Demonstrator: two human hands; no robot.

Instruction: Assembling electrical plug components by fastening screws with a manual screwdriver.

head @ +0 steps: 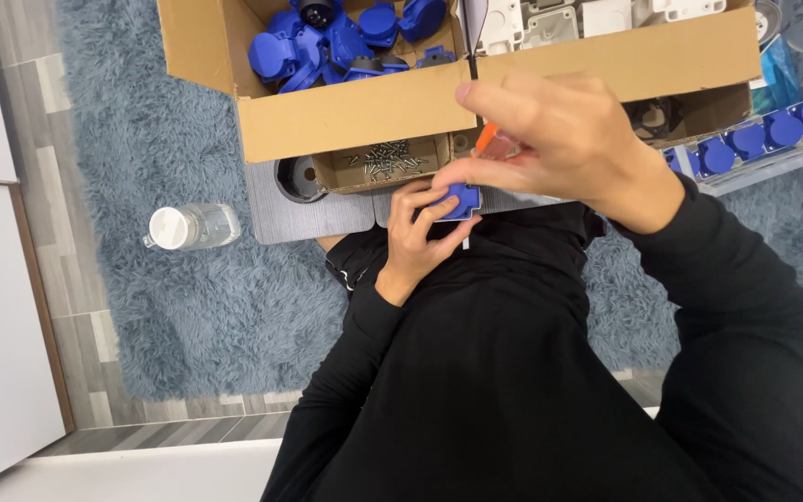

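Note:
My left hand [417, 240] holds a small blue plastic part [460, 200] against my lap, fingers curled around its edge. My right hand [559, 139] is raised above it, gripping a tool with an orange translucent handle [493, 141], most of it hidden by my fingers. Both arms are in black sleeves. A small open cardboard box of metal screws [385, 163] sits just beyond my hands.
A large cardboard box [355, 116] holds several blue plastic parts [327, 42] on the left and white parts [550, 19] on the right. A row of blue parts [764, 135] lies at the right. A water bottle [192, 226] lies on the grey-blue rug [160, 307]. A dark round item [297, 178] sits on a grey board.

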